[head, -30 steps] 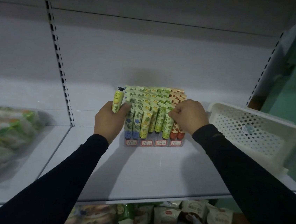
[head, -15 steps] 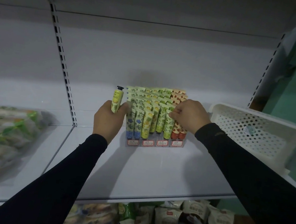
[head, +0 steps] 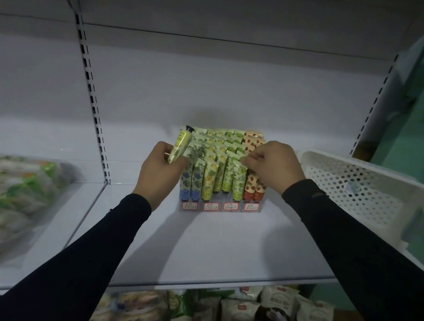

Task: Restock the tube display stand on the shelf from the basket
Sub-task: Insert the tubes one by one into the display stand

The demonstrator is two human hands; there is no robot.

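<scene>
From the head view, the tube display stand (head: 223, 177) sits at the centre of the frame on the white shelf (head: 223, 240), and its rows look nearly full: blue-patterned tubes at the left, yellow and green ones in the middle, orange ones at the right, with price labels along the front edge. The left hand (head: 161, 170) is curled round a loose yellow-green tube (head: 179, 147) with a black cap, held tilted just beside the stand's left edge and not yet slotted in. The right hand (head: 274, 165) has its fingertips pinched on the top of a green tube (head: 238, 181) in the front row, apparently seating or straightening it. The basket (head: 359, 191), white and perforated, stands at the right of the frame on the same shelf; only a small pale item shows through its wall, so I judge the restocking close to done, with the held tube left to place. At the left edge lie bagged goods (head: 4, 206) on the neighbouring shelf, and packets (head: 241, 317) fill the bottom of the frame below. Nothing blocks the stand; tight rows are the only hindrance.
</scene>
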